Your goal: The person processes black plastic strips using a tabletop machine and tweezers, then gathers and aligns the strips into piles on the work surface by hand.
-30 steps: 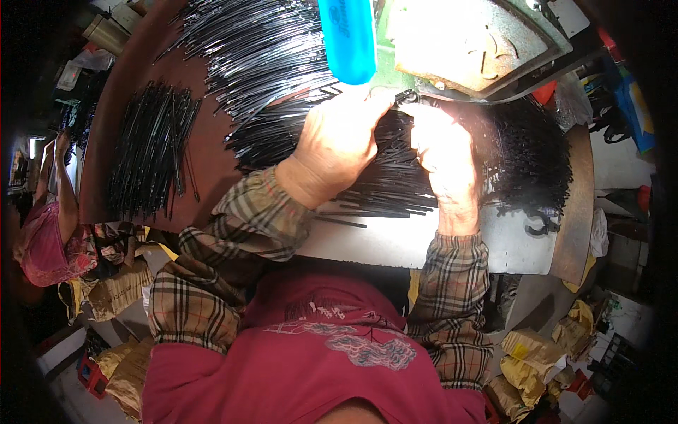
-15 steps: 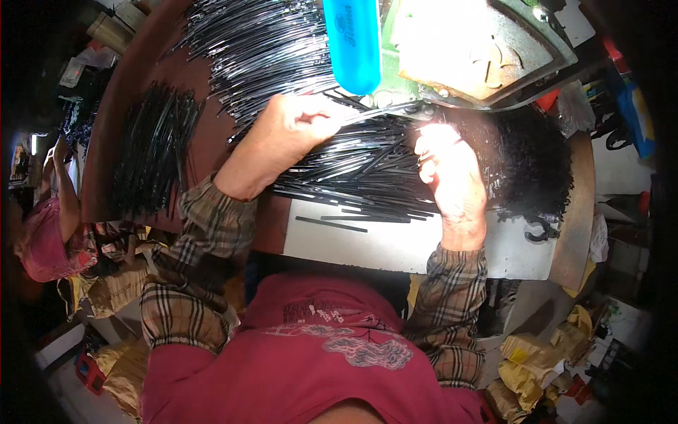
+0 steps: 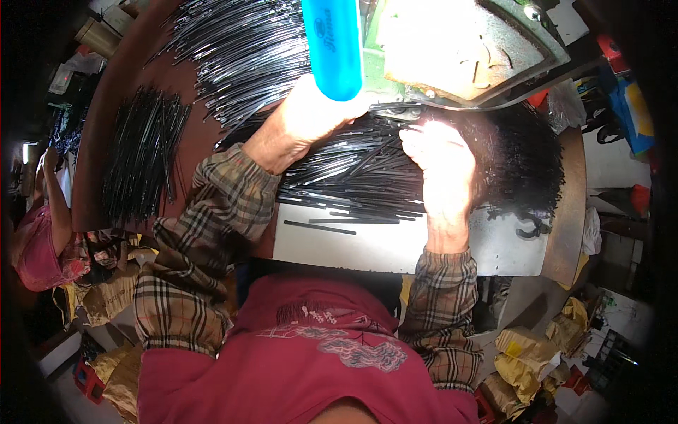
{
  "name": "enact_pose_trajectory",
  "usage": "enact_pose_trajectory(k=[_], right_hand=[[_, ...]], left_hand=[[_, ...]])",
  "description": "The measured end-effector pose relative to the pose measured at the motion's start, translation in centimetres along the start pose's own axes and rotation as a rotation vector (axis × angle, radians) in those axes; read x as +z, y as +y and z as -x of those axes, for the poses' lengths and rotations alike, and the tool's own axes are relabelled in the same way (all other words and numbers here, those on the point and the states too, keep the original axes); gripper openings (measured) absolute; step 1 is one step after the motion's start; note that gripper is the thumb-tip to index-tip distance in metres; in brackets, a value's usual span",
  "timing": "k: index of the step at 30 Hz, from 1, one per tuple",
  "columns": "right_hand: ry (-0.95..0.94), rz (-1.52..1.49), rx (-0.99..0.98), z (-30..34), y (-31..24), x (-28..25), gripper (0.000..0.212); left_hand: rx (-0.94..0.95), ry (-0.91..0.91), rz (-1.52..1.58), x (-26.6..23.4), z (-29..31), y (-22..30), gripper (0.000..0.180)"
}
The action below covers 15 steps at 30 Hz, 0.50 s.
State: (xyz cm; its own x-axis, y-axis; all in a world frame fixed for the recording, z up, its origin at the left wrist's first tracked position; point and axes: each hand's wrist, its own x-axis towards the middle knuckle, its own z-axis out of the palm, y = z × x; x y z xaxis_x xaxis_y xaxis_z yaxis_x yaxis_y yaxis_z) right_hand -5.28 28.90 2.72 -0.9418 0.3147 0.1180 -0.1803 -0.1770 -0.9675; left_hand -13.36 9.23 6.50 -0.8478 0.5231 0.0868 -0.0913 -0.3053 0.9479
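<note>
My left hand [image 3: 314, 113] reaches over a heap of thin black strips [image 3: 346, 162], its fingers pinched beside a green machine [image 3: 385, 88]. One thin dark strip [image 3: 392, 107] runs from these fingertips to the machine's small metal working part. A blue oblong piece [image 3: 333, 53] hangs over part of the left hand. My right hand [image 3: 445, 159] is closed just right of that working part, its fingers curled. Glare whitens it, so what its fingers hold cannot be made out.
A large bundle of black strips [image 3: 247, 56] lies at the far left, a smaller one [image 3: 141, 155] nearer the table's left edge. Dark curled pieces [image 3: 526, 162] pile up at right. A pale board [image 3: 339, 251] fronts the table. Another person [image 3: 49, 240] is at far left.
My left hand has moved right and up toward the machine, bringing the strip's end closer to it. My right hand stays beside the machine, its fingers slightly nearer. The view has shifted slightly.
</note>
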Motion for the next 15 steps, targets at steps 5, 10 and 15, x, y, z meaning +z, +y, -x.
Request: enact_pose_trajectory(k=[5, 10, 15], right_hand=[[-0.014, -0.104, 0.02, -0.7, 0.2, 0.8, 0.021], [-0.022, -0.076, -0.036, -1.0, 1.0, 0.7, 0.019], [-0.048, -0.118, -0.014, -1.0, 1.5, 0.3, 0.019]], left_hand=[[-0.033, -0.057, 0.004, -0.2, 0.4, -0.2, 0.025], [-0.116, 0.088, -0.025, -0.2, -0.2, -0.9, 0.019], [-0.165, 0.057, -0.038, -0.5, 0.0, -0.9, 0.019]])
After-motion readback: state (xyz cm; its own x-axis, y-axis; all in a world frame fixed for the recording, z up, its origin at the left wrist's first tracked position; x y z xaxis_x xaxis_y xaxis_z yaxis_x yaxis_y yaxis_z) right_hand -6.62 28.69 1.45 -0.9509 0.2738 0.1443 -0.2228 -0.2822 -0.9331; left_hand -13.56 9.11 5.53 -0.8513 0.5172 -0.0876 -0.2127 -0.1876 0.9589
